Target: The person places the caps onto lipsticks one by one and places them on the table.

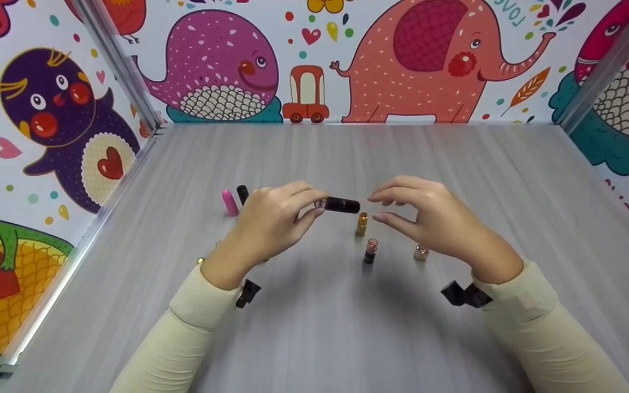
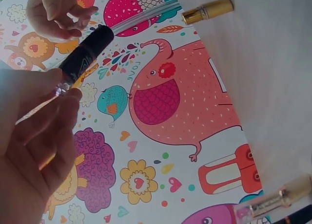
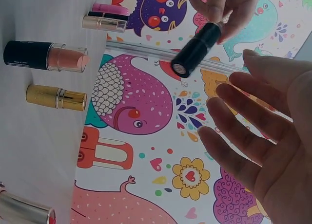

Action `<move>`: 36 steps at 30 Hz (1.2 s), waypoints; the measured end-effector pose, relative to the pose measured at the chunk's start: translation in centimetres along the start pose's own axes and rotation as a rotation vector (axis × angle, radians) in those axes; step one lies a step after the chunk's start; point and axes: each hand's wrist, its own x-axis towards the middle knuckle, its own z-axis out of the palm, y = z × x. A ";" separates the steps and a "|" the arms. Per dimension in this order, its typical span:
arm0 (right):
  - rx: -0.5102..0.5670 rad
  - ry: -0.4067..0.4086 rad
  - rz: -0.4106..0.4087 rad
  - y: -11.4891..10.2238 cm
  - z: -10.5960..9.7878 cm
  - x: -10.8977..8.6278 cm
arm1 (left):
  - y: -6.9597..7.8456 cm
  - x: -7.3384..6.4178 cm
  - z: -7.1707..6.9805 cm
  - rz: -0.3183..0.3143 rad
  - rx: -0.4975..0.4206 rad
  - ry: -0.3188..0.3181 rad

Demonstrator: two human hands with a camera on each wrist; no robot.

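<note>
My left hand pinches one end of a black lipstick tube between thumb and fingers, holding it above the table with its other end pointing right. In the left wrist view, a shiny clear section of the tube shows at the fingertips. My right hand is just right of the tube's free end, fingers spread and relaxed, with nothing in it. The right wrist view shows the tube's round end facing toward that hand, apart from the fingertips. Below the hands stand a gold lipstick and a black lipstick with a clear cap.
A pink tube and another black tube stand behind my left hand. A small shiny lipstick is under my right wrist, and a gold-topped one shows beside the left sleeve. Cartoon-printed walls enclose the grey table.
</note>
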 end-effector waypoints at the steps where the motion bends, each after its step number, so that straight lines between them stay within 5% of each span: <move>1: -0.003 -0.002 0.002 0.1 0.0 0.0 | -0.2 0.0 0.1 -0.010 0.009 -0.006; 24: -0.062 -0.102 0.168 2.9 0.3 -0.4 | -4.4 -1.7 2.2 -0.252 0.143 -0.186; 36: -0.091 -0.236 0.338 4.5 0.3 -0.7 | -5.5 -2.4 2.6 -0.256 0.156 -0.170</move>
